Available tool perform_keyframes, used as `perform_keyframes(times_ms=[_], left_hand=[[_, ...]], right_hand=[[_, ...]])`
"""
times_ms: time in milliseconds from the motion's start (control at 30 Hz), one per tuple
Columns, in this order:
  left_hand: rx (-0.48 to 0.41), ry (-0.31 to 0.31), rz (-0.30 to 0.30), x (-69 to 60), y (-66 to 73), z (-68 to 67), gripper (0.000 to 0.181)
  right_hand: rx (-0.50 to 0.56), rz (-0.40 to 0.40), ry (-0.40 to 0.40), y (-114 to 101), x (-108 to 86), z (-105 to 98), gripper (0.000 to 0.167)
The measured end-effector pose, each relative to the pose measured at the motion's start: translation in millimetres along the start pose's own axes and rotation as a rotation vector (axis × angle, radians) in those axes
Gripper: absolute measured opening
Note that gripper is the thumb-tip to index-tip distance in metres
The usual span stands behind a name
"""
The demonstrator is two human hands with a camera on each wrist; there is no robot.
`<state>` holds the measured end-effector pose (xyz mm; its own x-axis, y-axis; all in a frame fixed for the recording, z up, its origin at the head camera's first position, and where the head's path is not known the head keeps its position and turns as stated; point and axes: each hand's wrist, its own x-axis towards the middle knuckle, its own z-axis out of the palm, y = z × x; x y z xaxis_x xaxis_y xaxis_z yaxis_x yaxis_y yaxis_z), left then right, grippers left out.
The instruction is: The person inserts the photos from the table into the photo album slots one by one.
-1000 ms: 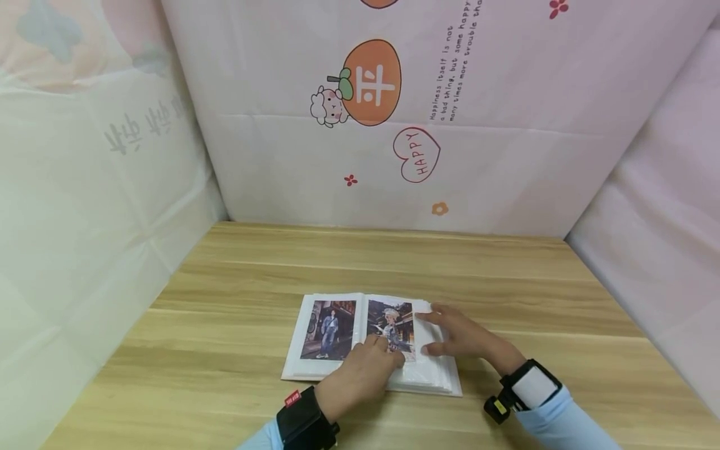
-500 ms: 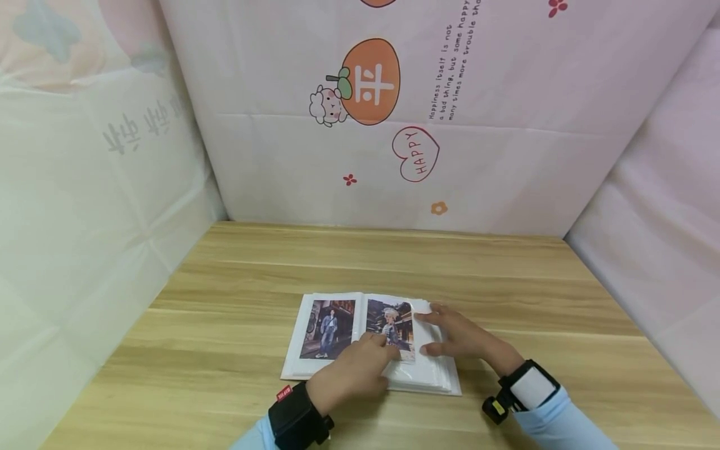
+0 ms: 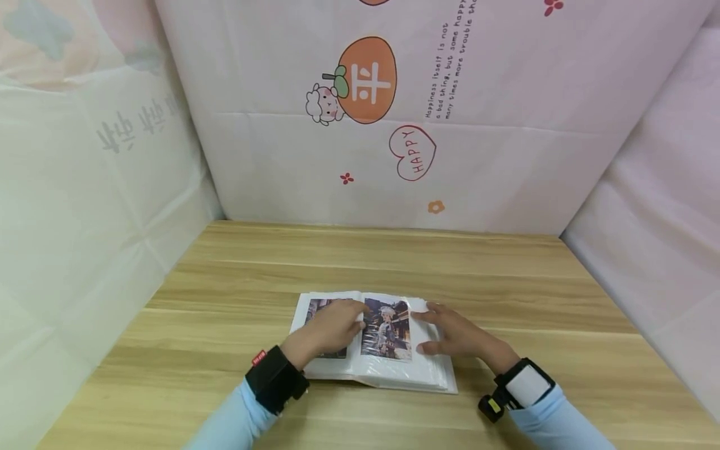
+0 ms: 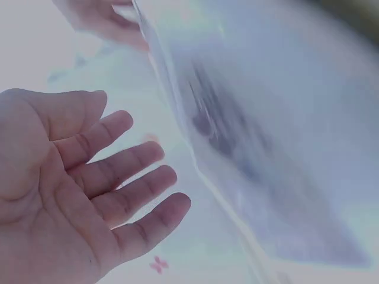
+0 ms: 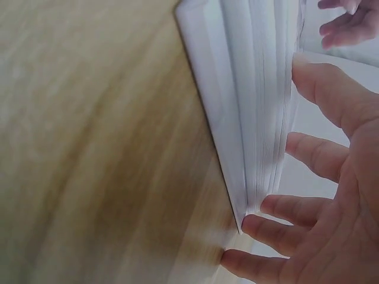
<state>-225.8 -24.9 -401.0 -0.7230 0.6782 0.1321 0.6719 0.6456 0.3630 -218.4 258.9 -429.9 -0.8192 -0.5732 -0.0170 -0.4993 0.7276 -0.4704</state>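
A white photo album [image 3: 424, 370] lies spread on the table, a photo in each facing sleeve. The right-hand photo [image 3: 386, 331] shows a figure in pale headwear and is in full view. My left hand [image 3: 329, 328] is over the left page and hides much of the left photo [image 3: 316, 306]. In the left wrist view its fingers [image 4: 142, 160] are spread and relaxed, holding nothing, beside a blurred page. My right hand [image 3: 458, 334] rests at the album's right edge. Its fingertips [image 5: 299, 71] touch the stacked page edges in the right wrist view, fingers fairly straight.
The album sits on a wood-grain table [image 3: 281, 262] near its front. A white printed cloth [image 3: 270, 162] hangs behind it, and pale cloth panels stand at the left and right sides. Both wrists carry black strapped devices [image 3: 275, 380].
My left hand has moved left and away from me, off the right page and over the left one, uncovering the right photo. The right hand stays at the album's edge.
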Motion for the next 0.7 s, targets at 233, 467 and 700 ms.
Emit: perform_keyframes(times_ms=[233,467,700], left_hand=[[-0.095,-0.027,-0.157,9.2,-41.6,-14.0,0.037],[-0.128,-0.071,-0.281,5.8,-69.4,-13.5,0.037],[-0.090,-0.078,-0.332,-2.2,-85.5,-9.6,0.036]], right_hand=[[0.010,0.015,0.003,-2,-1.1,0,0.067],[0.016,0.019,0.010,-3,-1.2,0,0.067],[0.009,0.012,0.016,-3,-2.9,2,0.066]])
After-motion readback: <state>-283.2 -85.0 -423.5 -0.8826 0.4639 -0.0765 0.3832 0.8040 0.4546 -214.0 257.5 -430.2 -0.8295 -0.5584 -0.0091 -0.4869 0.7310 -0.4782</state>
